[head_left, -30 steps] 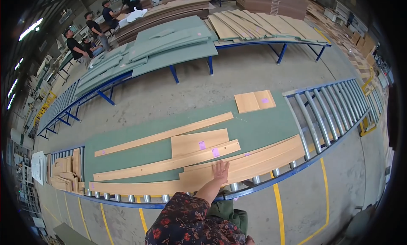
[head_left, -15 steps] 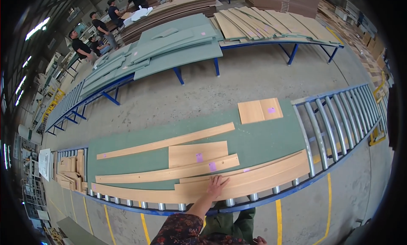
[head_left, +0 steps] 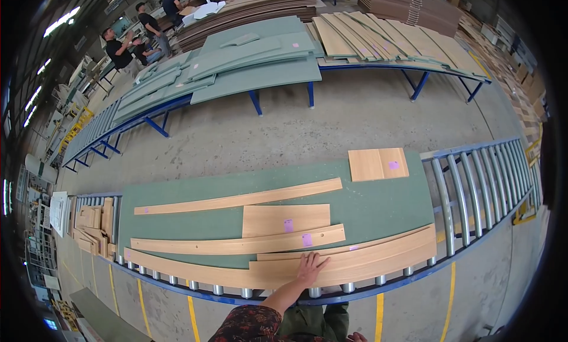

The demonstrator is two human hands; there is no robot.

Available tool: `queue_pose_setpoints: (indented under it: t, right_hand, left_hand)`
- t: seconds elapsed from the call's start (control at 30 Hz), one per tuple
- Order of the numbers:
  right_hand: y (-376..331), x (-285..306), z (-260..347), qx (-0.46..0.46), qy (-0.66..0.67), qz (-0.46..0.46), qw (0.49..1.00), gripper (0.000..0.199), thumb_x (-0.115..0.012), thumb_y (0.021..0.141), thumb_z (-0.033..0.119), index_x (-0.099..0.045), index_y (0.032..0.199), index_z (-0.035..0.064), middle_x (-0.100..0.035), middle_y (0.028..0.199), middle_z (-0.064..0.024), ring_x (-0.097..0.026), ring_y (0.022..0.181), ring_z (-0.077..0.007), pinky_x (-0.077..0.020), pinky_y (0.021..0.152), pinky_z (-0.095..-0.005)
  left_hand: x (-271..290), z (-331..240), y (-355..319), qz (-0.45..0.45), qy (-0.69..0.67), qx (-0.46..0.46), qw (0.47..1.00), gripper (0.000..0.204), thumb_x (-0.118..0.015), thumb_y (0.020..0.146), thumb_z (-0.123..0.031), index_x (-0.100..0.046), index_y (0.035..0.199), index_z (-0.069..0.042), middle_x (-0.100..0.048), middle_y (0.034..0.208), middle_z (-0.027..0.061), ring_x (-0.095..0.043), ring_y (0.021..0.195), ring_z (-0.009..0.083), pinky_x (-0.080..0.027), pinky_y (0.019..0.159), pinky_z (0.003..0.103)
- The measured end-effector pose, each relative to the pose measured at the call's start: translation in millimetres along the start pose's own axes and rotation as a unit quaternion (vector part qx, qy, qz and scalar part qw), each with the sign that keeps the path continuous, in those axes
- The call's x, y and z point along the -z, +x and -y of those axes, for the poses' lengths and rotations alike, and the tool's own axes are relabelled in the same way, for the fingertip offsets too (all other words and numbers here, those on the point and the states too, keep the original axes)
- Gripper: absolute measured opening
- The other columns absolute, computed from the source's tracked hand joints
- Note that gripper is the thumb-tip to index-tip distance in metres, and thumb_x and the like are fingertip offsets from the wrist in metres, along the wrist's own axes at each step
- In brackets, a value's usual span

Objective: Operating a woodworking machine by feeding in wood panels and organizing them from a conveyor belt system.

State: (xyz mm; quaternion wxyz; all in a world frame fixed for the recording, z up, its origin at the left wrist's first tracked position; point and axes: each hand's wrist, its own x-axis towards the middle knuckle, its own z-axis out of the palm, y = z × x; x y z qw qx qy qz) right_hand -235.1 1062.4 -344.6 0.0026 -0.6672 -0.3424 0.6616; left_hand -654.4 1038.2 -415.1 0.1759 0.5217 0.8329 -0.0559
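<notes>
My left hand lies flat with fingers spread on a wide light wood-grain board along the near edge. Just behind its fingertips runs a narrow wood strip. Another long board extends to the left from the wide one. Farther in are a strip with small holes, a rectangular panel and a slim strip. All rest on a green sheet. My right hand shows only slightly at the lower edge, low beside my body, its fingers mostly out of sight.
A roller conveyor carries the sheet. A squarish panel sits at its far right corner, and stacked wood offcuts at the left. Beyond the aisle, a blue-legged table bears green panels. Several people stand at the far left.
The whole view has shifted a little, so the near boards appear slightly lower and farther right. My left hand stays flat on the wide board.
</notes>
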Motion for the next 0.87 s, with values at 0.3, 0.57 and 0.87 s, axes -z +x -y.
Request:
queue_pose_setpoints:
  t: [0.3, 0.57, 0.87]
  right_hand:
    - [-9.2, -11.4, -6.8, -0.014, 0.047, -0.018, 0.999, 0.053, -0.057, 0.097, 0.034, -0.047, 0.137, 0.0008, -0.062, 0.121, -0.0200, -0.065, 0.100, -0.0298, -0.0543, 0.081, -0.0389]
    - [-28.4, 2.3, 18.1, -0.051, -0.021, -0.073, 0.996, 0.043, -0.051, 0.100, 0.027, -0.050, 0.135, 0.0021, -0.063, 0.122, -0.0182, -0.065, 0.104, -0.0292, -0.0544, 0.084, -0.0377]
    - [-6.3, -3.1, 24.4, 0.004, -0.015, -0.004, 1.000, 0.054, -0.055, 0.099, 0.034, -0.043, 0.143, 0.0053, -0.059, 0.129, -0.0207, -0.063, 0.110, -0.0310, -0.0535, 0.089, -0.0390]
  left_hand:
    - [-3.1, -48.8, 40.3, -0.013, -0.040, 0.005, 0.999, 0.068, -0.035, 0.096, -0.007, -0.014, 0.155, -0.033, -0.028, 0.147, 0.0148, -0.025, 0.138, 0.0343, -0.017, 0.109, 0.065]
    - [58.7, -94.3, 100.0, 0.173, -0.174, -0.060, 0.968, 0.109, -0.084, 0.065, -0.043, -0.023, 0.153, -0.024, -0.029, 0.152, 0.0135, -0.026, 0.141, 0.0347, -0.017, 0.112, 0.060]
    - [27.0, -36.0, 47.7, 0.072, -0.269, 0.020, 0.960, 0.091, -0.073, 0.082, -0.028, -0.018, 0.155, -0.017, -0.012, 0.161, 0.0135, -0.010, 0.148, 0.0381, -0.012, 0.120, 0.051]
